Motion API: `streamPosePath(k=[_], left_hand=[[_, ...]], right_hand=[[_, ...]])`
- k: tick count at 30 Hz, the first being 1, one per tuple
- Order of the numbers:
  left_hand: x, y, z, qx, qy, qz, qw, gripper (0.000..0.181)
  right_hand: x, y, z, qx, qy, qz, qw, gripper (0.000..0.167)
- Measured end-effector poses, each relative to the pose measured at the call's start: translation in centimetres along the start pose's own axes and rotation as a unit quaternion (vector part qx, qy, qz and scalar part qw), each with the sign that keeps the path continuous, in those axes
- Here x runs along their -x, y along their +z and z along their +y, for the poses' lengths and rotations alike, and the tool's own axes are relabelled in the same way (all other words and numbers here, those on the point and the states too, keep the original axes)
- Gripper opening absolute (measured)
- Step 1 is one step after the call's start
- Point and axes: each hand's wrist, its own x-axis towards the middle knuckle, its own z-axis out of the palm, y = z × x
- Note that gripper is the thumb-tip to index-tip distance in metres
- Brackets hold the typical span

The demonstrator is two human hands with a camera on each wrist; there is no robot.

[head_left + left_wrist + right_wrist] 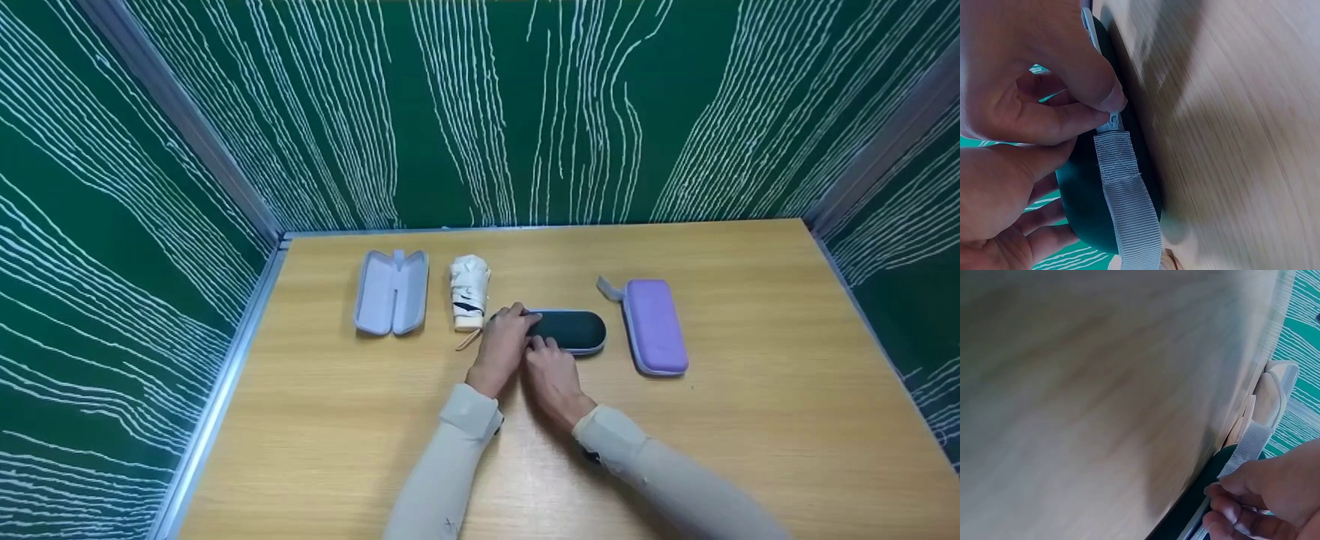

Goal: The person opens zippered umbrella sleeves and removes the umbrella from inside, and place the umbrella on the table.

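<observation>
A dark green zippered glasses case [570, 330] lies closed on the table. My left hand [504, 341] holds its left end; in the left wrist view the left thumb and fingers [1044, 242] rest against the case's side. With thumb and forefinger, my right hand [553, 375] pinches the small zipper pull [1113, 121] along the near edge. A grey ribbed strap [1129, 208] hangs from the case beside that pull. The right wrist view shows the right fingers [1227, 509] curled at the case edge, partly hiding the zipper.
Left of the hands lies a folded white umbrella [470, 292] with a cord loop. Beyond it, a light grey case [394, 292] lies spread open. A closed purple case [657, 326] with a grey strap is to the right. Green, white-streaked panels [465, 112] border the wooden table [337, 450].
</observation>
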Motion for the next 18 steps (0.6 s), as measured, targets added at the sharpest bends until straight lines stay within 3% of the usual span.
streamPosePath(k=[7,13,18], left_hand=[[0.0,0.2,-0.1,-0.002,0.003,0.002,1.0,0.038],[0.0,0.3,-0.1,-0.005,0.004,0.007,1.0,0.037],[0.3,0.2,0.0,-0.018,0.019,0.027,0.9993,0.037]], right_hand=[[-0.1,-0.3,0.0,-0.01,0.002,-0.035,0.9993,0.015],[-0.1,-0.5,0.4,-0.004,-0.004,-0.041,0.9991,0.017],[0.2,-0.9,1.8,-0.015,-0.012,0.001,0.9998,0.007]])
